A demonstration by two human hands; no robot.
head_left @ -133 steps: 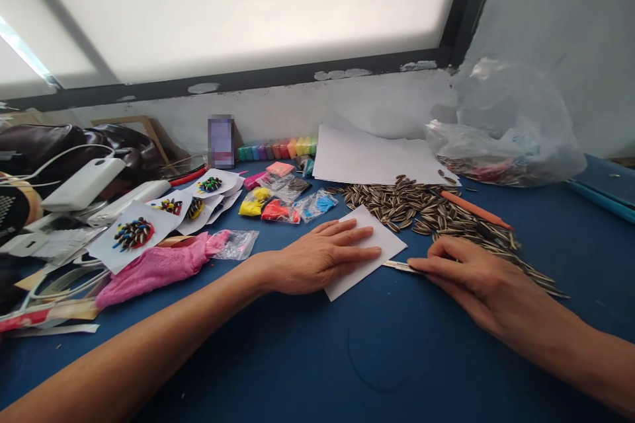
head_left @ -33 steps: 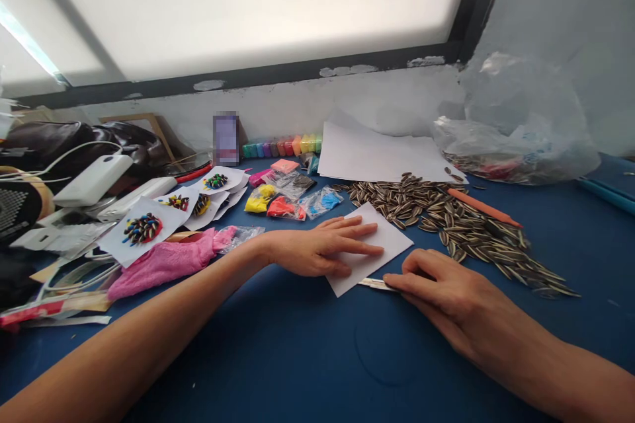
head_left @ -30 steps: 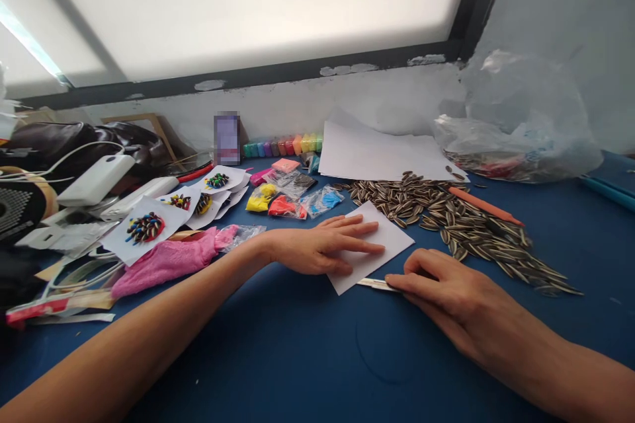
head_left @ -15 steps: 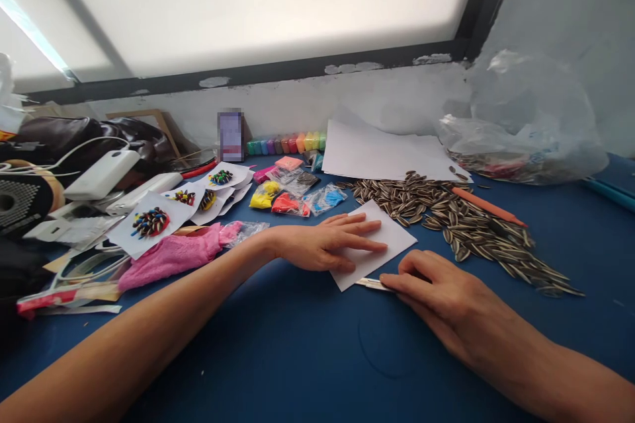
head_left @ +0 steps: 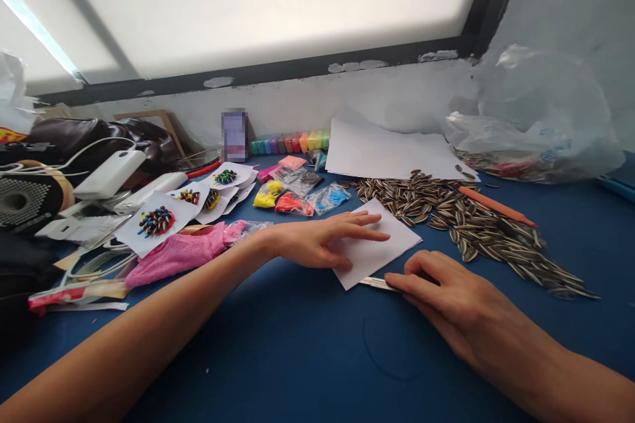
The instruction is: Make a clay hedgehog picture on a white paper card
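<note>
Leftmost, mind the white card [head_left: 133, 230] with its seed-and-clay cluster [head_left: 157, 222], lying partly over the pink fluffy cloth [head_left: 182, 254]: not far from the left forearm [head_left: 198, 301], so perhaps liable to be brushed by a wide elbow sweep. Next, see the small clay packets [head_left: 294, 203], yellow, red and blue, beyond the left hand [head_left: 317, 242] and probably out of harm's way. Then come to that hand, laid across the small white sheet of paper [head_left: 384, 244] on the blue tabletop [head_left: 297, 344], fingers spread and pinching nothing; cannot tell how firmly pressing, or whether touching at every fingertip. Possibly too light a hold, letting the paper swivel on the smooth surface. Just right of the thumb, note the slim white tool [head_left: 376, 283], perhaps a cutter, beside or under the paper's near edge; hard to tell which. Gripped between thumb and bent fingers of the right hand [head_left: 454, 301], low to the tabletop. Could, with a sharp edge and a sudden slip, nick the left thumb or cut the paper crookedly. Farther right, beware the striped sunflower seeds [head_left: 499, 248] just beyond the knuckles and the orange felt-tip pen [head_left: 496, 206] among them: likely to scatter or roll after a knock
</note>
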